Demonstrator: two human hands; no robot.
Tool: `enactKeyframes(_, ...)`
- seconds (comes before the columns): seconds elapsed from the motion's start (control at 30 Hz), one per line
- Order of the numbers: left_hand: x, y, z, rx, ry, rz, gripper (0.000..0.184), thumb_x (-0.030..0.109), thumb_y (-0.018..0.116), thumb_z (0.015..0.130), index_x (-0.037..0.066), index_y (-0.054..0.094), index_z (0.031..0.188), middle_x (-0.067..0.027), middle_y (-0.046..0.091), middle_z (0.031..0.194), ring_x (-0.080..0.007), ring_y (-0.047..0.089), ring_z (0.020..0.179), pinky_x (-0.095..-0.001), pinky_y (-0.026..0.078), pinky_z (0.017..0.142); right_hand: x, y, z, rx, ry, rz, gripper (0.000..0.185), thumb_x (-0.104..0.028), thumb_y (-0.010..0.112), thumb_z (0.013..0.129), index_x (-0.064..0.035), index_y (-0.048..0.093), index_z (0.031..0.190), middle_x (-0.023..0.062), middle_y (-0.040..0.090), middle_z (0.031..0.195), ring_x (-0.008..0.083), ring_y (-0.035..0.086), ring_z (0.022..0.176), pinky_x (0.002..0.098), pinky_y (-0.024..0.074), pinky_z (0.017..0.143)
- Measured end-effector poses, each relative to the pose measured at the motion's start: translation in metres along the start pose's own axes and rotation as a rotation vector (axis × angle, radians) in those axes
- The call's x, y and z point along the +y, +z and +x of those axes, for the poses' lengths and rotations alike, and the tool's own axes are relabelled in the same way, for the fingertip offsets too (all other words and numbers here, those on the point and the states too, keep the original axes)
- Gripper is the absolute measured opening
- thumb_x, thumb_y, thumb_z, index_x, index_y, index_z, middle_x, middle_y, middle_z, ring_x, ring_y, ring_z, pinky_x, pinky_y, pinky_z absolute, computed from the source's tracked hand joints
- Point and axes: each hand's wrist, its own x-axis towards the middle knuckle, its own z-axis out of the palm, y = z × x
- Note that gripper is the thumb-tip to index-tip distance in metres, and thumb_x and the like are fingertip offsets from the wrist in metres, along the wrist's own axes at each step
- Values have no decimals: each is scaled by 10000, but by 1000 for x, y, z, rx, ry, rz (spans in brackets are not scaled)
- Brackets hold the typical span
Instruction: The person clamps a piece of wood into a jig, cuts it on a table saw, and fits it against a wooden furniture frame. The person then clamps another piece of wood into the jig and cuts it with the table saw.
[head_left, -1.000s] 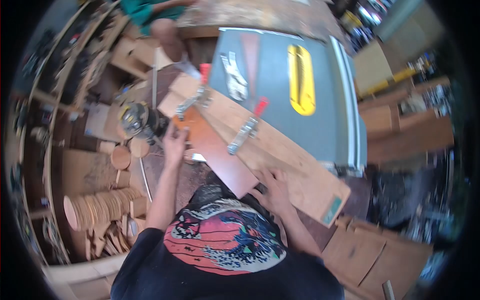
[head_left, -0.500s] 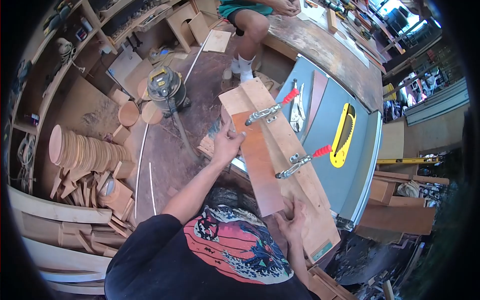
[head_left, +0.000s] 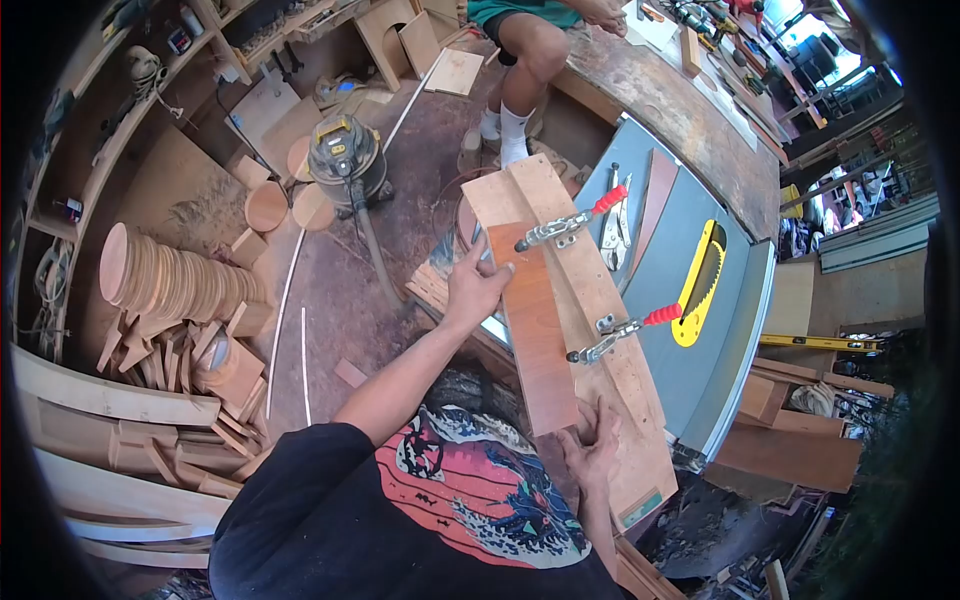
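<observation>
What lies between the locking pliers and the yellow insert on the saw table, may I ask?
A reddish tapered strip, then bare blue-grey tabletop, in the head view.

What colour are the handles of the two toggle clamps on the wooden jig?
Both handles are red; they show best in the current head view.
</observation>
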Motion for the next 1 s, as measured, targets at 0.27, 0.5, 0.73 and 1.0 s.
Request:
enactKeyframes(0.27, -10, 3, 3, 44, 54, -9, 783, 118, 708, 859, 75, 354, 1556, -48, 656, 654, -106, 607, 553, -284, 489, 524, 1, 1, 1, 0, -18, -3, 936, -141, 886, 686, 64, 407, 1463, 101, 728, 1175, 312, 549, 1052, 412, 445, 969)
enactKeyframes(0.5, -2, 2, -1, 45, 46, -62, 747, 89, 696, 867, 75, 385, 1545, -28, 625, 622, -77, 571, 534, -261, 461, 516, -5, 0, 2, 16, -68, -6, 935, -149, 887, 690, 63, 406, 1464, 95, 730, 1173, 310, 544, 1047, 412, 443, 970)
enactKeyframes(0.73, -27, 6, 7, 77, 58, -136, 694, 83, 708, 871, 4, 428, 1501, -22, 638, 697, -67, 583, 607, -254, 469, 561, -1, 2, -1, 5, -5, -8, 901, -200, 880, 711, 57, 430, 1447, 130, 695, 1152, 354, 547, 1062, 437, 452, 956)
enactKeyframes(1.0, 7, 14, -11, 42, -15, -116, 552, 85, 685, 917, 84, 501, 1438, 3, 610, 761, -68, 567, 585, -236, 448, 452, 9, -2, -2, 18, 9, 0, 871, -260, 863, 728, -31, 459, 1464, 223, 591, 1174, 396, 549, 1102, 477, 461, 946)
